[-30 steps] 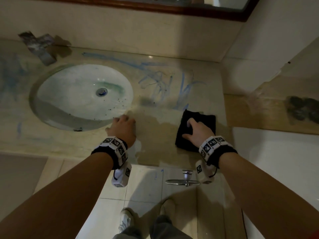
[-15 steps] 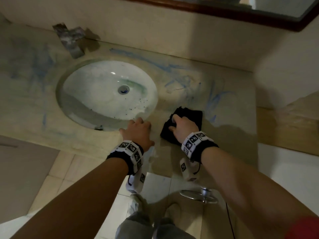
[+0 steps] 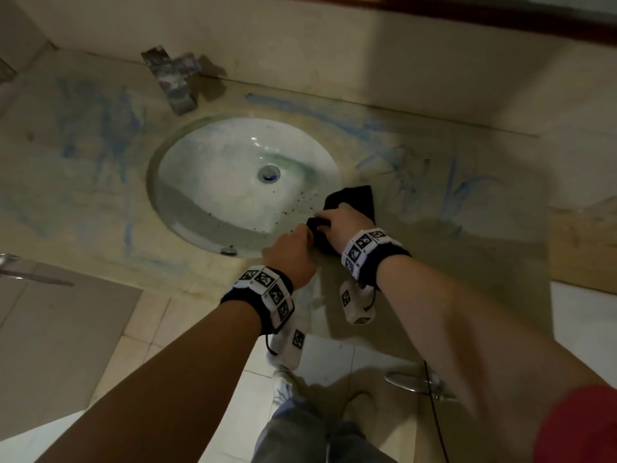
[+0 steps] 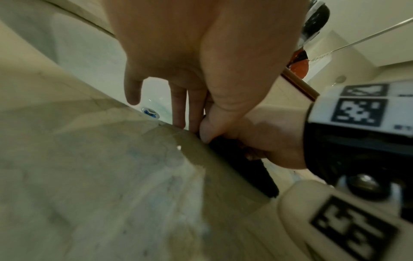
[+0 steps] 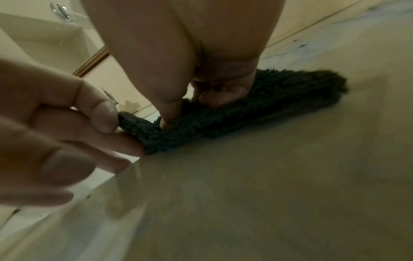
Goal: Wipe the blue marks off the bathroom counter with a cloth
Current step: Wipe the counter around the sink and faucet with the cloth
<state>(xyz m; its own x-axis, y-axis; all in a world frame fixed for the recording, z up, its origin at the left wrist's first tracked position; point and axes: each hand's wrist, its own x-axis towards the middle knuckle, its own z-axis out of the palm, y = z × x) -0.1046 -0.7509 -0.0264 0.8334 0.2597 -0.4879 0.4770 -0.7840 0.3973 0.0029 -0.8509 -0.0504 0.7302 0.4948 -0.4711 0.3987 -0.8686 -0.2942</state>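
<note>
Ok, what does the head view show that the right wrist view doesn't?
Only the head view shows the sink with its drain, the blue marks on the counter either side of the sink, and both wristbands. Only the right wrist view shows the fuzzy pile of the cloth and the left hand pinching its corner between thumb and finger. Both show the dark cloth lying on the counter by the sink edge with the right hand on top of it.

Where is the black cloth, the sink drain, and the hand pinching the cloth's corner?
black cloth (image 3: 357, 198): head view, its far flat part.
sink drain (image 3: 269, 173): head view, the metal ring.
left hand (image 3: 289, 253): head view, its back.
</note>
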